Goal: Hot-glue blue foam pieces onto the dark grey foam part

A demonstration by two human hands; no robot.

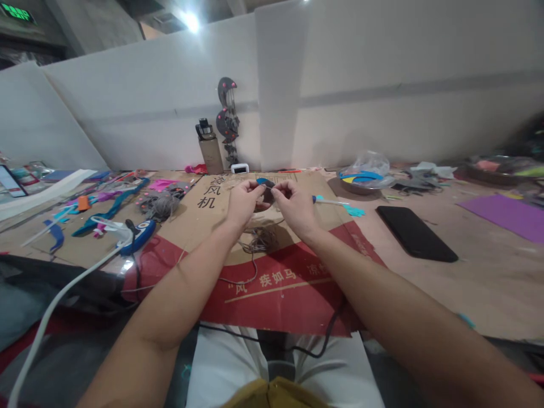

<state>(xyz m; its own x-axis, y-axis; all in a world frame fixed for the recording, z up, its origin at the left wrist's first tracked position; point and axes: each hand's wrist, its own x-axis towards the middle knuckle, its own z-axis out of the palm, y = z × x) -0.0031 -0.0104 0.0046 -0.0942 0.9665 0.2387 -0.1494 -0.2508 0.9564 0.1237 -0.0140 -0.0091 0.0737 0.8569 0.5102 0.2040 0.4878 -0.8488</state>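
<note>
Over the cardboard, my left hand [245, 201] is closed in a pinch on a small dark piece with a blue upper edge [265, 182], possibly felt. Close beside it, my right hand [295, 204] pinches what looks like thin grey cord at the edge of that piece; its fingertips partly hide the contact. Below both hands lies a loose bundle of grey cord [260, 240], with a strand trailing toward me over the red part of the cardboard sheet [272, 311]. A glue stick with a blue end [334, 202], or a similar thin tool, lies right of my right hand.
A blue and white glue gun [142, 235] with a white cable stands left, near grey yarn [160, 205] and coloured scraps. A black phone [415, 233], purple sheet [505, 215] and bowl [361, 180] lie right. A bottle [210, 150] stands by the white partition, where crescent ornaments [227, 124] hang.
</note>
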